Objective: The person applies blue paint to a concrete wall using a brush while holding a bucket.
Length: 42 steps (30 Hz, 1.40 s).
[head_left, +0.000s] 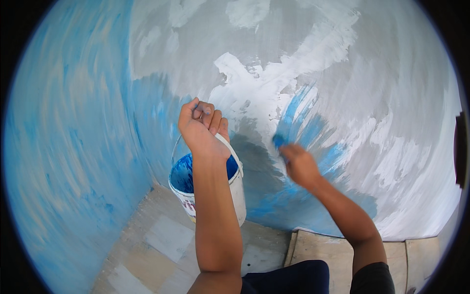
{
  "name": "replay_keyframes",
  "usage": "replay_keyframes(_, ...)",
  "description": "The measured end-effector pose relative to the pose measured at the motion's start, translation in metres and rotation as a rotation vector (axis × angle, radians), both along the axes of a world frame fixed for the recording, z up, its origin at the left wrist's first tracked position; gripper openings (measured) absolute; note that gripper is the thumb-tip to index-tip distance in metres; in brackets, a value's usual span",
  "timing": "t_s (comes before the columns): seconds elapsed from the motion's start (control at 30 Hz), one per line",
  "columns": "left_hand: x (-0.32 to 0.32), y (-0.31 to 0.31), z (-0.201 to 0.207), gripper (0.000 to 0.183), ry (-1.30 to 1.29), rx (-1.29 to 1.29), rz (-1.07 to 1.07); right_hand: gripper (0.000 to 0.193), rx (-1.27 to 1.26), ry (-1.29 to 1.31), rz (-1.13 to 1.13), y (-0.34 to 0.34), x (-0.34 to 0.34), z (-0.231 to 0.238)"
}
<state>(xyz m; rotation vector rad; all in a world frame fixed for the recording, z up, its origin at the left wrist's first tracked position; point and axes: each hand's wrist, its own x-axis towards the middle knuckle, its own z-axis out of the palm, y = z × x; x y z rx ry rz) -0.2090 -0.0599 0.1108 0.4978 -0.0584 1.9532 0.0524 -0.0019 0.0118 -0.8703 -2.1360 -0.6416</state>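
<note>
Left wall: one blue-streaked surface is covering this side.
Bucket: one white bucket is staying below the left hand, partly behind the forearm; its mouth is facing upward, its long axis is running nearly upright, and blue paint is coating the inside.
Left hand: this hand is curling its fingers loosely, half closed; the bucket's one handle is passing behind it, and I cannot tell if the fingers are gripping it.
Brush: one blurred tool, seemingly a brush, is lying against the grey-white wall at fresh blue strokes; its blue tip is pointing up-left, its long axis is slanting down-right.
Right hand: this hand is closing around the brush.
Wooden boards: two are showing at lower right.
</note>
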Motion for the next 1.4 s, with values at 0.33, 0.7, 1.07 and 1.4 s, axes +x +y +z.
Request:
replay_keyframes(0.33, -0.006, -0.003, 0.002, 0.034, 0.007, -0.034, 0.013, 0.026, 0.1, 0.494, 0.161, -0.015, 0.008, 0.074)
replay_keyframes(0.7, -0.008, -0.009, 0.006, 0.031, 0.008, -0.083, 0.073, 0.04, -0.242, -0.066, 0.027, -0.017, 0.053, -0.089)
replay_keyframes(1.07, -0.005, -0.005, 0.002, 0.029, -0.021, -0.101, 0.046, 0.045, 0.127, 0.194, -0.067, -0.017, 0.049, -0.043)
replay_keyframes(1.4, -0.005, -0.004, 0.0, 0.03, -0.003, -0.046, -0.01, 0.028, -0.135, 0.27, -0.007, -0.018, 0.072, -0.059)
